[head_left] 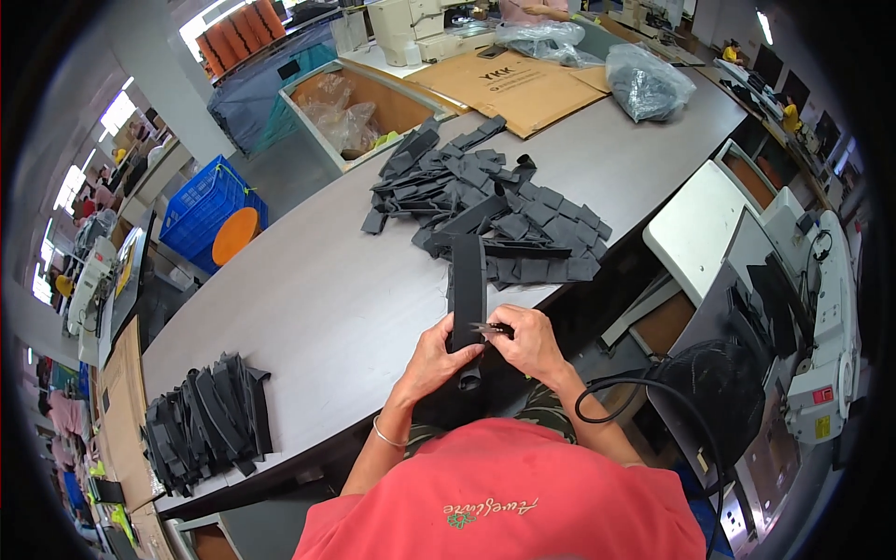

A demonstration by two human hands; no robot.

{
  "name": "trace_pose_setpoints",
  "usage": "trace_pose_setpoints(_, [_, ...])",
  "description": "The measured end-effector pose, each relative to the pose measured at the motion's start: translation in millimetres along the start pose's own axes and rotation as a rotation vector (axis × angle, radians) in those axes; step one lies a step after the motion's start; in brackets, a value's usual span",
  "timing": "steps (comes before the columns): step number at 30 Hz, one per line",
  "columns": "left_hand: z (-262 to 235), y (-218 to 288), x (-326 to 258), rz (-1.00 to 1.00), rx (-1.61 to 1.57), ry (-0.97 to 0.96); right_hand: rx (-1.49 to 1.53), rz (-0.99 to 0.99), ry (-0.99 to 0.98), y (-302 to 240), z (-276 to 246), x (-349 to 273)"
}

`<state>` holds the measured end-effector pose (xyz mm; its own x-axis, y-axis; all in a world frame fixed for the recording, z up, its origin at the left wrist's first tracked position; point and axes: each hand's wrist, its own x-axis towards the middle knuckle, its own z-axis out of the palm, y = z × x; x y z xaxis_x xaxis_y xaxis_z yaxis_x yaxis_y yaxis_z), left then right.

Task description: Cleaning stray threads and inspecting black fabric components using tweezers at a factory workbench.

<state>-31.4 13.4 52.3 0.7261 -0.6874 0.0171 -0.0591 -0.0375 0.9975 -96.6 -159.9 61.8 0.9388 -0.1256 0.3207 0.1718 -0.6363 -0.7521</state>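
My left hand (435, 358) is closed around the lower part of a long dark grey fabric strip (469, 280), held upright in front of my body at the table edge. In my right hand (528, 342) is a small pair of thread snips (492, 329), its metal tip against the strip's right edge. The strip's lower end curls below my left hand. Just beyond the strip lies a loose pile of dark grey fabric pieces (485, 201), many of them squarish. At the left end of the table rests a bundle of similar dark strips (210, 420).
The light table (317, 280) curves around me. Flattened cardboard (523, 89) and a plastic bag (649, 82) lie at its far side. A sewing machine (826, 327) stands at right. On the floor at left are blue crates (201, 210) and an orange round stool top (235, 236).
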Motion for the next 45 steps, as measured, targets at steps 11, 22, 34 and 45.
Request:
trace_pose_setpoints(11, [10.8, 11.1, 5.9, -0.122, -0.245, 0.054, 0.744, 0.342, 0.006, -3.5, -1.1, -1.6])
trace_pose_setpoints(22, [3.7, 23.6, 24.9, -0.101, -0.541, 0.149, 0.22, 0.046, 0.26, -0.9, -14.2, 4.8])
trace_pose_setpoints(34, [12.8, 25.3, 16.4, -0.076, -0.499, 0.118, -0.187, -0.197, 0.35, -6.1, -7.9, 4.0])
trace_pose_setpoints(45, [8.2, 16.8, 17.6, 0.011, -0.319, 0.324, 0.466, 0.229, 0.206, 4.7, -2.4, -1.4])
